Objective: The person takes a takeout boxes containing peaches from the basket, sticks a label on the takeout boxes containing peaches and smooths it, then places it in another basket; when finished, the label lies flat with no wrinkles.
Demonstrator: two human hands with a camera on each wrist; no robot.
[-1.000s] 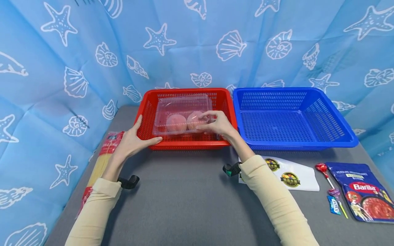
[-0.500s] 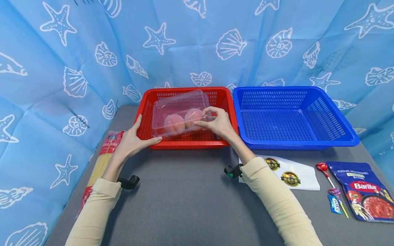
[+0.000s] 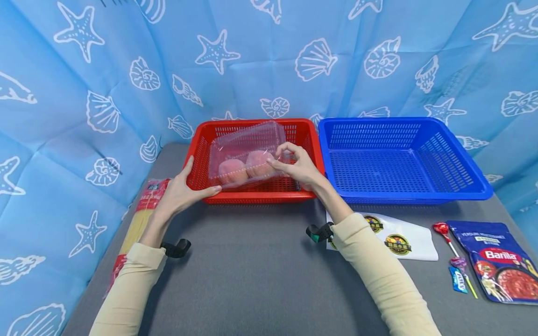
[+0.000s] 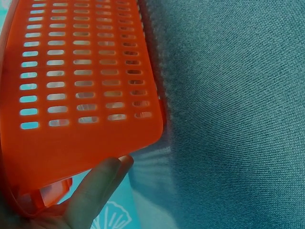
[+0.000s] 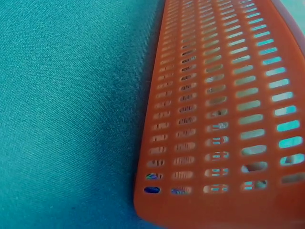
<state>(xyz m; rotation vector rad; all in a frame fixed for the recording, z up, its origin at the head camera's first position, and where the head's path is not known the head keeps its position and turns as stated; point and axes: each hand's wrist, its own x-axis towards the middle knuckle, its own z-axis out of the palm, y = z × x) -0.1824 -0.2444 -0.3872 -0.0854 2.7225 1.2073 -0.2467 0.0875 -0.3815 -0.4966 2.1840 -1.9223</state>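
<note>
The grey bench (image 3: 252,261) carries a blue basket (image 3: 403,158) and, touching its left side, a red basket (image 3: 252,161). Over the red basket a clear clamshell box (image 3: 245,154) with two peaches (image 3: 244,168) hangs tilted, its right edge pinched by the right hand (image 3: 296,168) in a curled grip. The left hand (image 3: 180,191) holds the red basket's front-left corner, thumb along the front wall, fingers up the side. A spaghetti pack (image 3: 140,219) lies left.
</note>
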